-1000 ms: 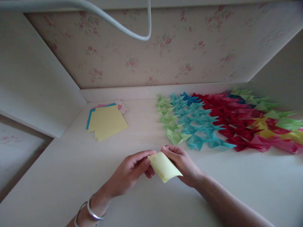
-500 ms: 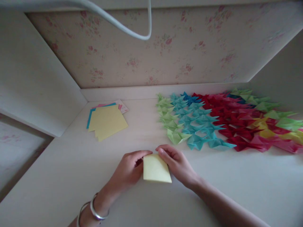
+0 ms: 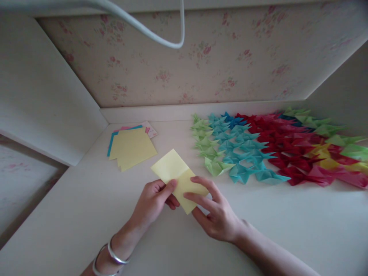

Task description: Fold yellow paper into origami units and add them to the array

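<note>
While I watch from my remote seat, the fingers (image 3: 171,184) of the left hand (image 3: 152,201) pinch a yellow sheet (image 3: 173,165), thumb on top and others curled beneath. The right hand (image 3: 220,211) grips the same sheet differently: two fingers lie across its face and another digit is tucked under its near edge, which I read as a light hold meant to press the paper level. A crease crosses the yellow sheet, and the left thumb sits by one end of it, perhaps to steady the fold. The sheet slants, one corner pointing away from me, and seems raised off the white table (image 3: 178,249), probably so digits can reach underneath.

Nearer me than the sheet, and to its left, silver bangles (image 3: 116,255) circle the left wrist. Beyond the sheet on its left, a paper pile (image 3: 138,149) lies loosely fanned, yellow uppermost with blue and pink edges showing, likely within reach for easy picking. Beyond it on its right, folded paper shapes (image 3: 240,172) stand in close rows grouped largely by colour, I suspect for tidiness. Farthest past it rises the floral wall (image 3: 198,76).
</note>
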Demonstrator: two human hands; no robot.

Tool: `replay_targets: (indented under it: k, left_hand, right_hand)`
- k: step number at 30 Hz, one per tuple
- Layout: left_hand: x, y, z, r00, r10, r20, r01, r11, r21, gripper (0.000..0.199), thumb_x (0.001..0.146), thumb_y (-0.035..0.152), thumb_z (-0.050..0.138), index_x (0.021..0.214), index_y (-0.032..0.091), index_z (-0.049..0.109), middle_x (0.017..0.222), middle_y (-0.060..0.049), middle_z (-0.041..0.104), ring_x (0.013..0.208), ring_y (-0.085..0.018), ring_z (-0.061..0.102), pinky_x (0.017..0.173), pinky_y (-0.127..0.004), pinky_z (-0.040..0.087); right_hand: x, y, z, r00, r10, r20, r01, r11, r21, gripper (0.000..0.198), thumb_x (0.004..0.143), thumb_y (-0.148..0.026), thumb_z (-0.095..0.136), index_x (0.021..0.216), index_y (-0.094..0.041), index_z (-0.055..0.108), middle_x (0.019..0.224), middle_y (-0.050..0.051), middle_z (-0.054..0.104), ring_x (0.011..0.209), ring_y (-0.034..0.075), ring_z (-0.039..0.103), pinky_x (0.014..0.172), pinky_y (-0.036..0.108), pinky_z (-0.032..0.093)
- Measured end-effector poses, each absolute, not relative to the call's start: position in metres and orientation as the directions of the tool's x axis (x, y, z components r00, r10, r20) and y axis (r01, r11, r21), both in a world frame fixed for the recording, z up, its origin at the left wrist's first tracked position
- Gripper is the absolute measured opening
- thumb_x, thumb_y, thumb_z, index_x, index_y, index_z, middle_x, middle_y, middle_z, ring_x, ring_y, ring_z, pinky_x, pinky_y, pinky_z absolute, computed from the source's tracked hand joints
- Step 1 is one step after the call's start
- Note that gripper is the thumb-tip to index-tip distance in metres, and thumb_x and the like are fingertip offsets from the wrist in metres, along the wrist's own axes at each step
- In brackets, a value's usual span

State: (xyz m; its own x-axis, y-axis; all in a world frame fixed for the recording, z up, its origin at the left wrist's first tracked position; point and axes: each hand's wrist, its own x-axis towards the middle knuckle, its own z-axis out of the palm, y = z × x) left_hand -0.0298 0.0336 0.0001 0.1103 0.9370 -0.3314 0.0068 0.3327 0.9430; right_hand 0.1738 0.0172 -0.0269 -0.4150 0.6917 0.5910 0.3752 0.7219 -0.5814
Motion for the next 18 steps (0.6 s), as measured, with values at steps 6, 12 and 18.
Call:
replay_targets:
  k: [6,12,18]
  left_hand:
    - [-0.032,0.031,-0.002,0.246,0.906,-0.345,-0.081,0.374,0.924,0.037,0.085,0.045,0.068,0.08,0.009,0.073,0.06,-0.007,0.074,0.053,-0.014,0.067,0.052,-0.021,0.053]
    - [-0.029,0.029,0.001,0.3,0.893,-0.336,-0.027,0.36,0.933,0.033,0.087,0.04,0.067,0.088,0.008,0.076,0.069,-0.009,0.076,0.058,-0.015,0.067,0.057,-0.023,0.054]
    - [-0.029,0.03,0.0,0.299,0.882,-0.364,0.035,0.372,0.928,0.032,0.089,0.038,0.063,0.088,0.008,0.075,0.065,-0.006,0.071,0.056,-0.014,0.064,0.057,-0.024,0.053]
  right_hand:
    - [0.175,0.02,-0.026,-0.308,0.727,0.614,0.348,0.687,-0.638,0.02,0.087,-0.012,0.065,0.104,-0.02,0.071,0.127,0.014,0.057,0.113,0.025,0.061,0.093,0.034,0.053]
    - [0.174,0.024,-0.025,-0.089,0.908,0.41,0.223,0.419,-0.88,0.008,0.09,-0.021,0.066,0.09,-0.024,0.073,0.124,0.009,0.058,0.113,0.023,0.061,0.096,0.035,0.05]
    - [0.171,0.028,-0.023,-0.04,0.951,0.307,0.163,0.31,-0.937,0.011,0.09,-0.026,0.066,0.081,-0.022,0.072,0.098,0.006,0.067,0.092,0.019,0.065,0.079,0.029,0.052]
